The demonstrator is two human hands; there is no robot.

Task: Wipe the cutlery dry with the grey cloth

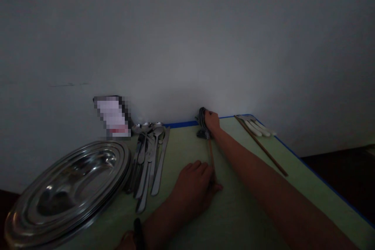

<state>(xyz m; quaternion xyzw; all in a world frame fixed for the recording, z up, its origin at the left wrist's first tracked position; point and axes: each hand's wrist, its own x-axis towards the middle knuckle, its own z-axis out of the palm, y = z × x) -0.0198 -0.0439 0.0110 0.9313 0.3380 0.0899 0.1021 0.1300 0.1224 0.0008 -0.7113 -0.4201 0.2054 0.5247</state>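
Note:
Near the front middle of the table, my left hand is closed around the near end of a thin wooden chopstick. My right hand reaches further out, close to the wall, with its fingers closed on a dark checked cloth. The cloth is bunched around the far end of the chopstick. A second wooden chopstick lies to the right of my right forearm, beside several white-handled utensils with metal heads.
A stack of oval metal plates stands at the left. Several metal knives, forks and spoons lie beside it. A phone leans on the wall behind. The green table has a blue edge along the wall and right side.

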